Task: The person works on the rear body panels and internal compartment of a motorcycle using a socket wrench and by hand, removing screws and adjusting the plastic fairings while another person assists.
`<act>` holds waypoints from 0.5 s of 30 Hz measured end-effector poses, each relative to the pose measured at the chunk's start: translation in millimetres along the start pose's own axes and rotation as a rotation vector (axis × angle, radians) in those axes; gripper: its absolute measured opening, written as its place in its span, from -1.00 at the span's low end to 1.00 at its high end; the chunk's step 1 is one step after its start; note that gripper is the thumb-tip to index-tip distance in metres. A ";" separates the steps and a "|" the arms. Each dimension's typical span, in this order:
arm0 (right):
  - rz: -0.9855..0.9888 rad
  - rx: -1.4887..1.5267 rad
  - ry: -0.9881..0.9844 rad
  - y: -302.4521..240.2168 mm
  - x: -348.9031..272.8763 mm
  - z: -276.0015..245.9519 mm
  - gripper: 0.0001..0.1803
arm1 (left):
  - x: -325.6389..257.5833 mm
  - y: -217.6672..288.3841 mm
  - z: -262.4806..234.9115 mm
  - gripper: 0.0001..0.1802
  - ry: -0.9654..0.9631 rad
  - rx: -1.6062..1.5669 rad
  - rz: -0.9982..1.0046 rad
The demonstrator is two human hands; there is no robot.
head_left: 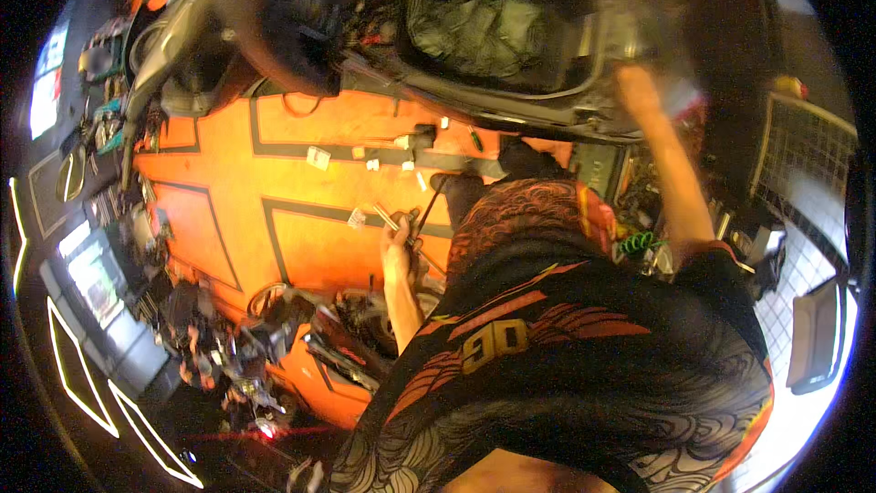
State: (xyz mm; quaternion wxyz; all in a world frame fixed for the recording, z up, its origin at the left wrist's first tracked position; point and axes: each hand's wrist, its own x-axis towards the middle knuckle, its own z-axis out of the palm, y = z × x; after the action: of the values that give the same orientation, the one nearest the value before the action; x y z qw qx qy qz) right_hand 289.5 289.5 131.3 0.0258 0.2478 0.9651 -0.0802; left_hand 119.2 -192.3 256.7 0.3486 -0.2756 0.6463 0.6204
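My left hand [397, 236] is closed around a slim, pale rod-like tool [384, 215], held low over the orange floor. Darker thin pieces show beside it, too blurred to name. My right hand [636, 89] reaches forward to the rim of a dark scooter body [584, 114]; motion smears its fingers, so its grip is unclear. Within that body an open storage well [570, 36] holds a crumpled greyish-green plastic sheet or bag [484, 32].
Small white packets [318, 158], a dark block [422, 136] and a green-handled tool [475, 138] lie on the orange floor [201, 228]. Another person [283, 9] is close at the far left. Motorbikes [328, 347] stand at left; a green coil [637, 244] is at right.
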 end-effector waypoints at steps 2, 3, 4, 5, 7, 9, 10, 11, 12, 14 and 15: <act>-0.100 0.093 0.282 11.2 -7.3 13.0 -0.79 | -2.2 6.1 5.6 -0.87 -0.187 -0.053 0.065; -0.040 0.072 0.186 13.1 -5.1 13.0 -0.76 | -1.9 2.4 6.9 -0.88 -0.163 -0.077 0.048; 0.021 0.049 0.090 15.5 -2.6 13.0 -0.73 | -1.0 -0.3 5.9 -0.89 -0.140 -0.100 0.031; 0.084 0.026 -0.006 16.9 -0.8 13.9 -0.69 | 2.9 -5.1 -0.7 -0.88 -0.189 -0.101 0.053; 0.132 0.054 -0.011 7.0 -1.0 3.4 -0.65 | -1.6 -2.6 7.0 -0.85 -0.151 -0.066 0.053; 0.178 0.047 -0.096 -0.3 4.4 -5.4 -0.65 | 0.2 -2.6 10.1 -0.81 -0.195 -0.107 0.080; 0.198 0.025 -0.182 -1.0 6.6 -7.6 -0.67 | 1.2 -4.1 10.7 -0.79 -0.204 -0.138 0.077; 0.198 0.028 -0.218 4.8 7.7 -3.3 -0.69 | 1.7 -4.5 10.4 -0.78 -0.185 -0.115 0.061; 0.200 0.032 -0.254 7.5 7.2 -2.0 -0.71 | 2.1 -3.7 11.1 -0.76 -0.168 -0.092 0.045; 0.078 0.111 -0.078 10.0 0.6 2.2 -0.80 | 2.2 -1.1 10.9 -0.74 -0.167 -0.100 0.059; 0.034 0.119 -0.087 11.4 0.5 -4.7 -0.81 | 2.7 -0.2 13.3 -0.73 -0.176 -0.103 0.059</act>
State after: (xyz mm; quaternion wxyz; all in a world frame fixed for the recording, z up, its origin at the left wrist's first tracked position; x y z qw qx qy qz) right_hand 294.5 300.4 134.2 0.0545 0.2615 0.9523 -0.1478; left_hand 119.2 -178.9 254.5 0.3712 -0.2182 0.5883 0.6845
